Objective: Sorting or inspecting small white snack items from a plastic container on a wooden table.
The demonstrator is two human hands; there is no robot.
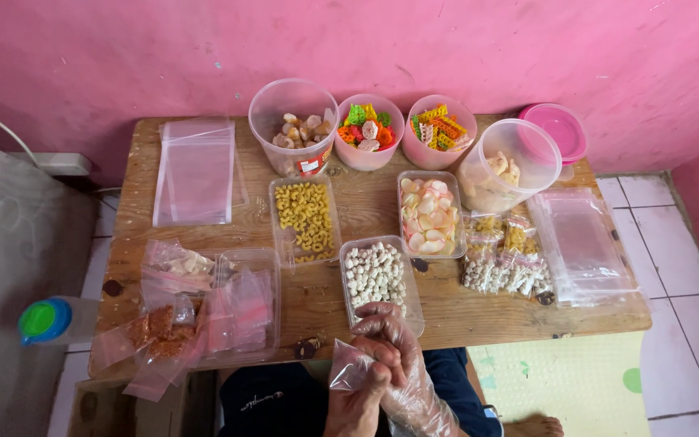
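While the wooden table [366,202] is spreading across most of the view against a pink wall [366,40], its long axis is running left to right. Two stacks of clear plastic bags are lying on it, one flat stack [196,170] at the far left and another [584,243] at the right edge, both with their long sides running away from the person. Four round tubs are standing along the far edge: one with pale brown pieces [294,133], two pink ones with coloured crackers [368,129] [438,129], and a larger clear tub [505,166] leaning on its side beside a pink lid [560,129]. Nearer, three rectangular trays are sitting with long axes pointing away from the person, holding yellow curls [305,218], pink-white chips [430,214] and small white pellets [378,275]. Filled packets [503,259] are lying to the right, and a tray of reddish packets [204,316] to the left.

At the near table edge, the right hand [402,356], wearing a clear plastic glove, is curling closed over the left hand [362,400]. Both hands are pinching a small clear bag [349,372] between them; the bag is sticking out to the left, its long axis lying roughly level, and its mouth is hidden by the fingers. The bag is hanging just below the pellet tray, over the person's lap.
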